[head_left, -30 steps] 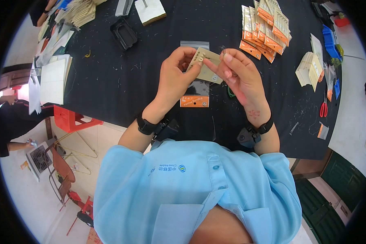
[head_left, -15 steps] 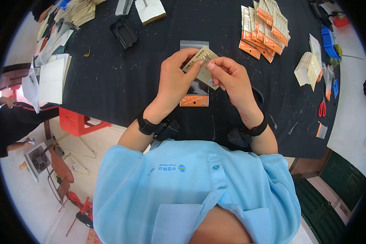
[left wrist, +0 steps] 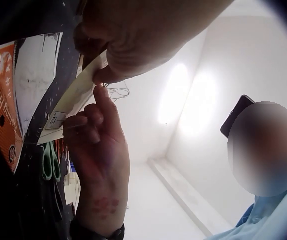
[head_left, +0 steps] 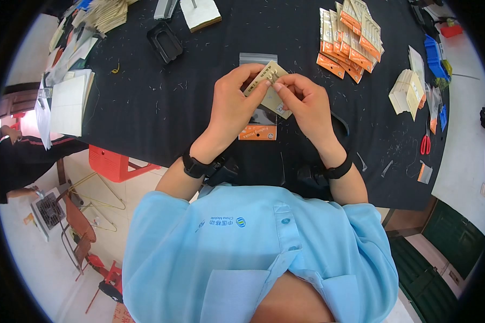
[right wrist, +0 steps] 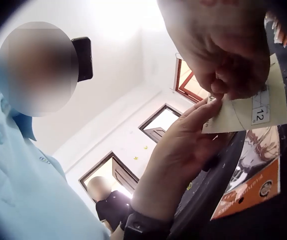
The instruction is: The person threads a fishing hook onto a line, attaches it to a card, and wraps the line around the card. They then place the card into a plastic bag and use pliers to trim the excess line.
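My left hand (head_left: 233,99) grips a beige card (head_left: 272,101) by its far left part, thumb on top. Printed characters run along the card's upper edge, and the right wrist view shows a "12" label (right wrist: 259,114) on it. With thumb and forefinger, my right hand (head_left: 311,107) pinches thin fishing line at the card's upper edge, close to the left thumb. Loops of this line (left wrist: 121,93) stick out by the fingertips in the left wrist view. Under the hands lies a clear packet (head_left: 257,133) with an orange "Fishing Hooks" band.
Filled orange-banded packets (head_left: 353,40) are piled at the far right. Beige cards (head_left: 407,92) and red-handled scissors (head_left: 425,144) lie further right. A black tray (head_left: 164,43) and white block (head_left: 199,15) stand far left. Green-handled scissors (left wrist: 50,162) lie near the right hand.
My right hand has come in from the card's right side, with its fingertips now at the card's upper edge near the left thumb. The card is tilted more steeply; the left hand has hardly moved.
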`<state>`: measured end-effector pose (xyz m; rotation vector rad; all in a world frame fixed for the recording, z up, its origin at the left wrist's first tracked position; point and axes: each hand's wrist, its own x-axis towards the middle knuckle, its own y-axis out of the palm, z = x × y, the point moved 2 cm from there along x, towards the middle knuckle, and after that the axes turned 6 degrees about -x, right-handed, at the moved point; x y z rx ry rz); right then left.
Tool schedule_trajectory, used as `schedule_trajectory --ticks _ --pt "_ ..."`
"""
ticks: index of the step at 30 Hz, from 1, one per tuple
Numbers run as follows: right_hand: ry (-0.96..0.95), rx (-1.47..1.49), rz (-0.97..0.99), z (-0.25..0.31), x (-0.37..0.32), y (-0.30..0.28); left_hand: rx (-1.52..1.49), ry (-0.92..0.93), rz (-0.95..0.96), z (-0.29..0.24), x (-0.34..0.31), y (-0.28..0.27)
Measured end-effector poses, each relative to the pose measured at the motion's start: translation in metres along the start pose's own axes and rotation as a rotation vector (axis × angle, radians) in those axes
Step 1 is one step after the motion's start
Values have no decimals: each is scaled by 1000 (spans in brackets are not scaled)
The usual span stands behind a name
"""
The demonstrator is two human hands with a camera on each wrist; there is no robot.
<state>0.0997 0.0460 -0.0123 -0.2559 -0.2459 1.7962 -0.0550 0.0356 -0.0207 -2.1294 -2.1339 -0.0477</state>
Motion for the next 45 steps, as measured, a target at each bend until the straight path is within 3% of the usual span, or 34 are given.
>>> schedule_trajectory --ticks 9,25,45 --pt "-110 -272 -32 10 1 -5 9 -5 7 0 0 0" --pt "-263 -365 -90 13 1 -3 30 -1 11 -3 0 0" --pt "-334 -492 16 16 3 -6 6 -22 26 -7 -1 -1"
